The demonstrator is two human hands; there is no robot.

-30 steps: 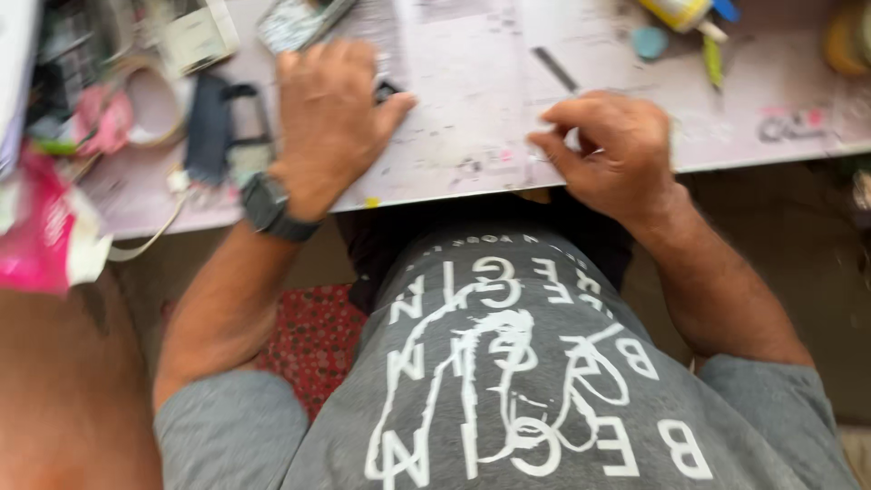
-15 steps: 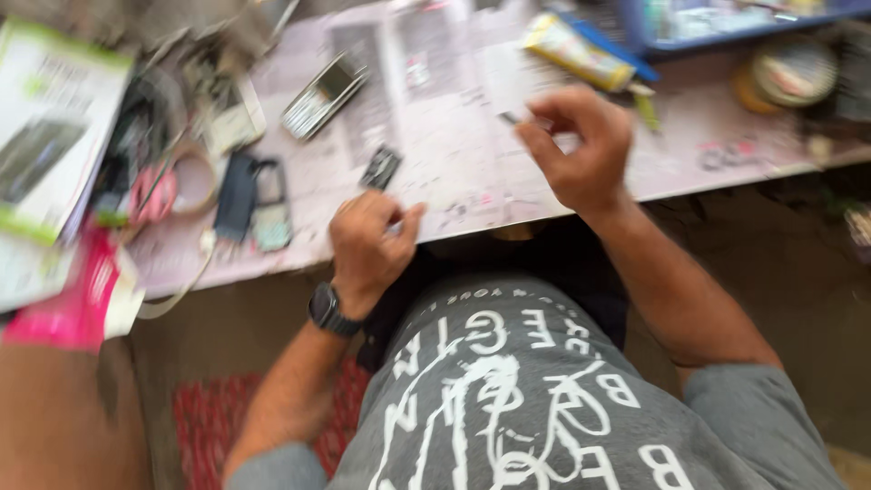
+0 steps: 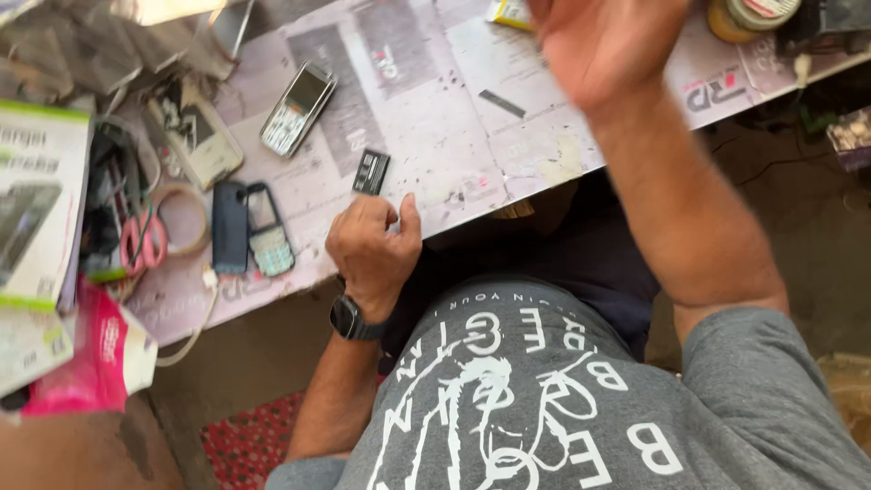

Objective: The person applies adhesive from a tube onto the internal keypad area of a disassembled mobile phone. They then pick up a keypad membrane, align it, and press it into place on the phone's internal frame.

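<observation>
- Left hand (image 3: 372, 254) is curled into a loose fist right at the near edge of the table (image 3: 435, 154), thumb up and fingers folded in. Can't tell if anything's pinched inside, nothing shows between the fingers.
- Just past its knuckles, close but not touching, lies a small dark rectangular part (image 3: 370, 171), flat on the paper-covered top. That's the closest thing to the fist.
- Room around the fist: the table edge runs right under it, so behind it is only open air down to the lap. In front and off toward the right hand there's a bare stretch of paper, with only a thin dark strip (image 3: 502, 103) lying on it, well apart.
- On the fist's outer side it gets crowded fast: a dark phone shell (image 3: 229, 227) and a keypad frame (image 3: 269, 230) sit side by side near the edge, then pink-handled scissors (image 3: 141, 243) and a tape ring (image 3: 186, 218) beyond them.
- Farther out from the fist, past the small part, a silver bar phone (image 3: 298, 108) lies tilted, with another phone body (image 3: 204, 136) beside it.
- Right hand (image 3: 608, 41) is lifted up close to the camera, blurry, fingers look loosely spread with nothing in them. It hangs above the far side of the table, well apart from the small part.
- Black wristwatch (image 3: 349, 319) on the left wrist, off the table.
</observation>
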